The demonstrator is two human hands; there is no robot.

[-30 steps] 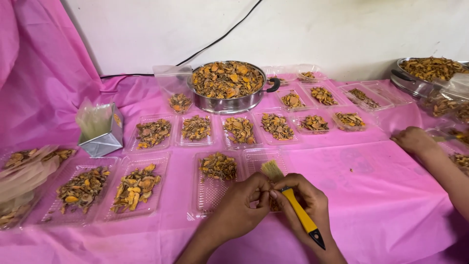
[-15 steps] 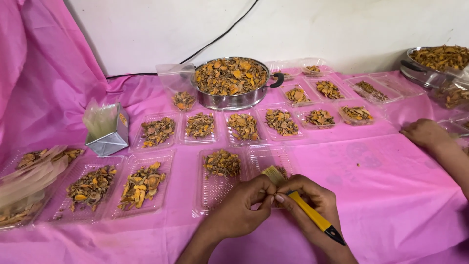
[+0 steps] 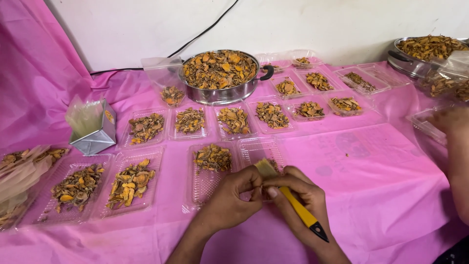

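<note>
Your two hands meet low in the centre of the frame, right over the pink tablecloth [image 3: 371,195]. Your right hand [image 3: 298,205] is clenched around a yellow brush [image 3: 295,205], its yellow handle running down across your palm toward the lower right and ending in a black tip, while the pale bristles poke up and left, just past your fingertips. Your left hand [image 3: 229,200] comes in from the lower left with thumb and forefinger pinched at the base of those bristles, so both sets of fingers touch the brush at its head end. The bristles sit over the near edge of an open clear plastic container [image 3: 259,149], whose left half holds a heap of dried orange-brown pieces. Above it, a row of small filled trays [image 3: 234,120] runs across the middle of the frame, and behind that stands a steel pan [image 3: 220,73] piled with the same dried pieces. A folded silver box [image 3: 95,129] stands at the left. At the right edge another person's arm [image 3: 454,146] reaches in, blurred, well apart from your hands.
</note>
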